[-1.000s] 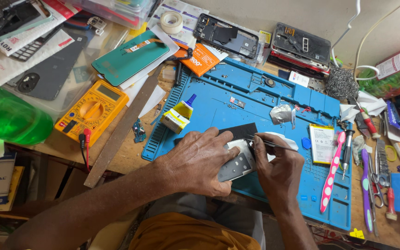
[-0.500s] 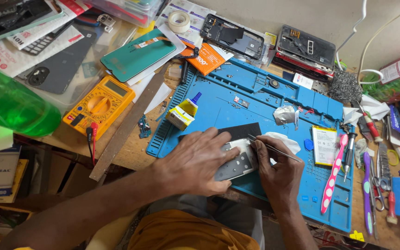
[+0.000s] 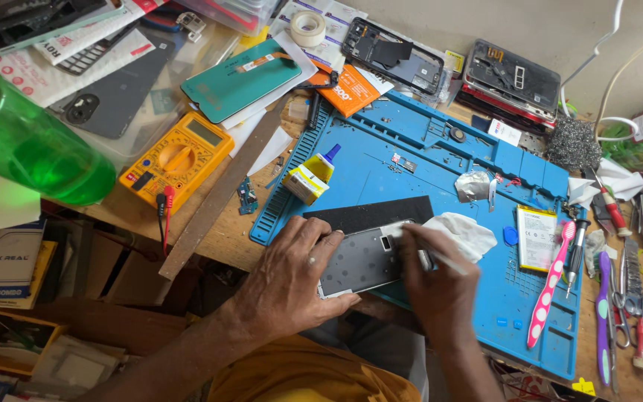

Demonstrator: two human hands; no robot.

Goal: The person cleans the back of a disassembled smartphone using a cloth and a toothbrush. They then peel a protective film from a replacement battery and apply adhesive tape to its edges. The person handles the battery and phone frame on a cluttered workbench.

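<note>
The left hand (image 3: pixel 292 279) grips a silver phone frame (image 3: pixel 362 260), steadying it on the near edge of the blue work mat (image 3: pixel 440 160) on the bench. The right hand (image 3: pixel 440 286), closed around a thin white tool (image 3: pixel 429 249), presses its tip to the frame's top edge. A white cloth (image 3: pixel 466 231) lies at 2 o'clock of the frame, a glue tube (image 3: pixel 310 177) at 11 o'clock, a pink toothbrush (image 3: pixel 552 286) at 3 o'clock.

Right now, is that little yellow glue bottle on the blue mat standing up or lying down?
Lying down. The glue bottle rests on its side on the blue mat, its blue cap pointing up and right, untouched by either hand.
</note>
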